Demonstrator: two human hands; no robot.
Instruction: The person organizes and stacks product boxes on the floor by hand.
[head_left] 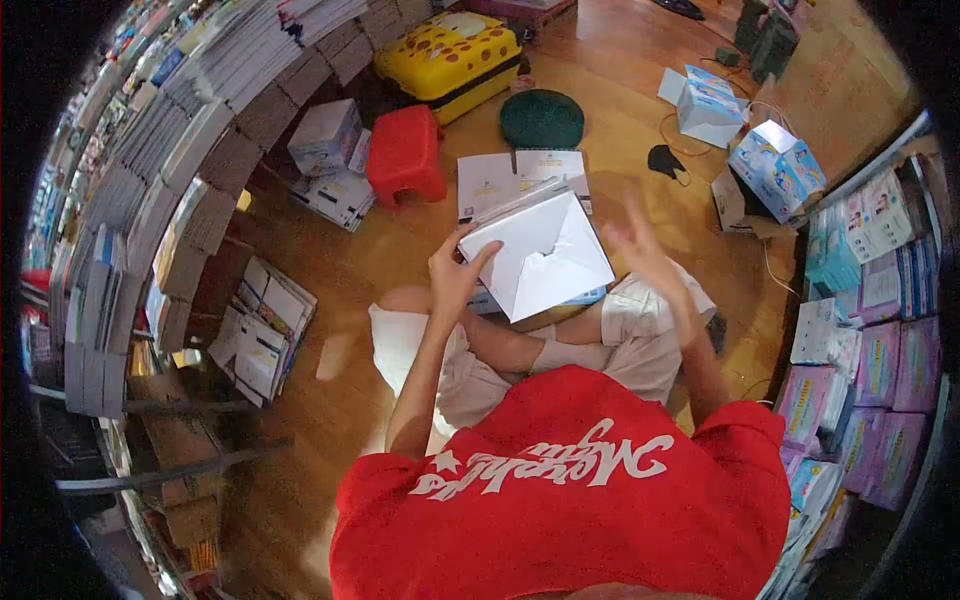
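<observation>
- By the left hand (pixel 458 268), the left edge of the white paper (pixel 530 262) is gripped, thumb on top.
- The paper is held above the crossed legs (pixel 505 345); folding seems in hand.
- The right hand (pixel 643 250), blurred, appears open and apart; pressing of the folds is probably called for.

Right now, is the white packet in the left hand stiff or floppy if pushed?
Likely fairly stiff: the white packet looks flat with the left hand gripping only one side. Its folded face may give under a push, since a ragged gap shows near the middle.
</observation>
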